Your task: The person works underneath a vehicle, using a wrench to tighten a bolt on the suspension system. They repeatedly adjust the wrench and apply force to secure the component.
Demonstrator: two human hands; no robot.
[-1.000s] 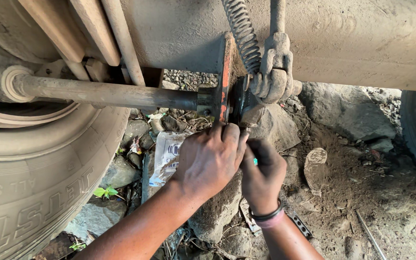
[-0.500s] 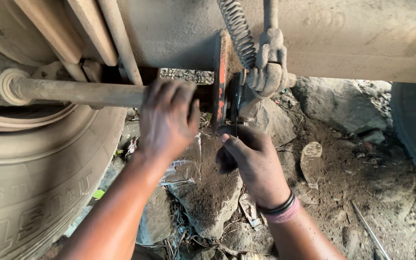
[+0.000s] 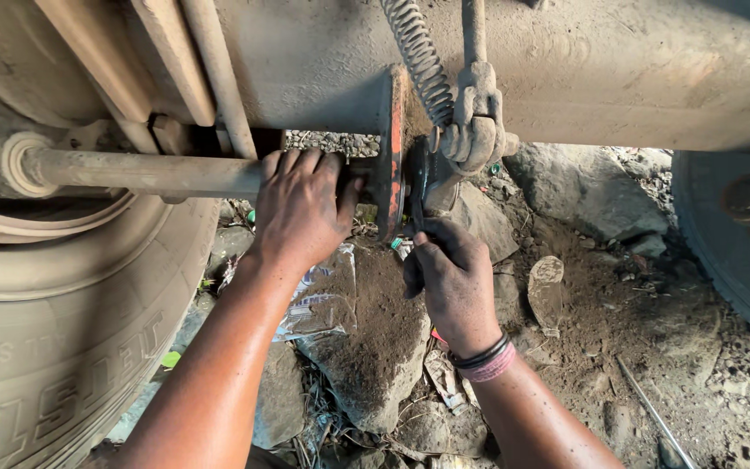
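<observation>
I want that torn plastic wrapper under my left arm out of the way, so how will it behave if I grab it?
The wrapper looks thin and crumpled, so probably floppy and very light. Dirt lies over part of it and it seems tucked against the rock, so it may snag or tear further rather than slide free.

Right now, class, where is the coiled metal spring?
In the head view, the coiled spring hangs at top centre, slanting down to the clevis bracket, just above the red-edged plate and the right hand.
</observation>
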